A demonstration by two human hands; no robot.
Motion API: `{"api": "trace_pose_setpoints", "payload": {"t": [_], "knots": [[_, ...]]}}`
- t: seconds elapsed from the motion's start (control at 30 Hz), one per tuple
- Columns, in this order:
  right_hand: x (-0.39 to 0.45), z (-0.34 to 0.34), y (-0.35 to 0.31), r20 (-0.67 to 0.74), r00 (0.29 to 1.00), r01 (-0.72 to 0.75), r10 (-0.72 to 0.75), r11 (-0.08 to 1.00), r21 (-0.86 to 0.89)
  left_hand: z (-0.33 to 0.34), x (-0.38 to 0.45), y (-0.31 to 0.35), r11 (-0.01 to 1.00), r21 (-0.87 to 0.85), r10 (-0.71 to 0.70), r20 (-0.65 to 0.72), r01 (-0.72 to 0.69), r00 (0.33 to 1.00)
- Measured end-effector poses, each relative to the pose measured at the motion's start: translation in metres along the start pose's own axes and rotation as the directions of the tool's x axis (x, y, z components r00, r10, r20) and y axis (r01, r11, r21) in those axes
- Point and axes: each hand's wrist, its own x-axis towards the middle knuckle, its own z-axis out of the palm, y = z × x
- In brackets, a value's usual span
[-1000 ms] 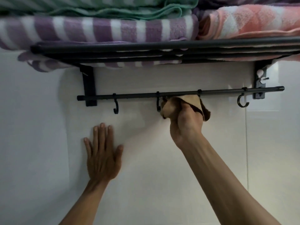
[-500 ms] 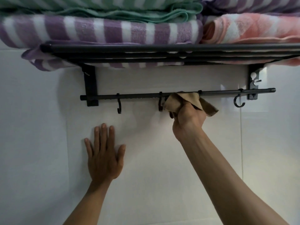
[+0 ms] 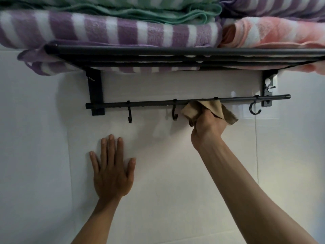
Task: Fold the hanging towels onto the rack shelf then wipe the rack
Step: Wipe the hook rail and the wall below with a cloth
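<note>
A black wall rack's shelf (image 3: 158, 51) carries folded towels: a purple-striped towel (image 3: 109, 32), a green towel (image 3: 140, 11) on top of it, and a pink towel (image 3: 274, 32) at the right. Below runs the black hanging bar (image 3: 151, 103) with several hooks (image 3: 129, 112). My right hand (image 3: 208, 128) grips a tan cloth (image 3: 213, 107) and holds it against the bar, right of the middle hook. My left hand (image 3: 111, 168) lies flat on the white wall below the bar, fingers straight.
White tiled wall (image 3: 175, 191) fills the view under the rack. Black brackets (image 3: 95, 90) fix the rack to the wall at left and right (image 3: 267, 88). An end hook (image 3: 254, 109) hangs near the bar's right tip.
My right hand with the cloth has slid rightward along the bar, from beside the middle hook to further right. My left hand has stayed flat on the wall.
</note>
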Motion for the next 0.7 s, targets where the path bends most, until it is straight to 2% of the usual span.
{"api": "trace_pose_setpoints", "payload": {"t": [0.1, 0.17, 0.23, 0.37, 0.43, 0.57, 0.7], "knots": [[-0.014, 0.005, 0.012, 0.104, 0.994, -0.022, 0.033, 0.995, -0.098, 0.0, 0.0, 0.0, 1.0, -0.009, -0.002, -0.004, 0.002, 1.0], [-0.023, 0.007, 0.017, 0.185, 0.979, -0.065, 0.085, 0.992, -0.108, -0.001, -0.001, 0.0, 1.0, -0.019, -0.003, -0.004, 0.003, 1.0], [-0.022, 0.007, 0.015, 0.205, 0.973, -0.09, 0.107, 0.992, -0.092, 0.0, 0.0, 0.0, 1.0, -0.014, 0.003, -0.014, -0.003, 1.0], [-0.007, 0.004, -0.002, 0.069, 0.998, -0.009, 0.008, 1.0, 0.02, 0.001, -0.001, -0.001, 1.0, -0.014, 0.004, -0.02, -0.004, 1.0], [-0.006, 0.007, -0.004, 0.06, 0.998, 0.011, -0.012, 1.0, 0.014, 0.0, 0.0, 0.0, 1.0, -0.023, 0.0, -0.015, 0.0, 1.0], [-0.019, 0.009, 0.012, 0.077, 0.997, 0.012, -0.002, 0.991, -0.134, 0.0, 0.0, 0.0, 1.0, -0.019, 0.0, -0.008, 0.0, 1.0], [-0.031, -0.015, 0.016, 0.001, 1.0, 0.015, -0.015, 0.998, -0.068, 0.001, -0.001, 0.0, 1.0, 0.01, 0.005, -0.05, -0.005, 0.999]]}}
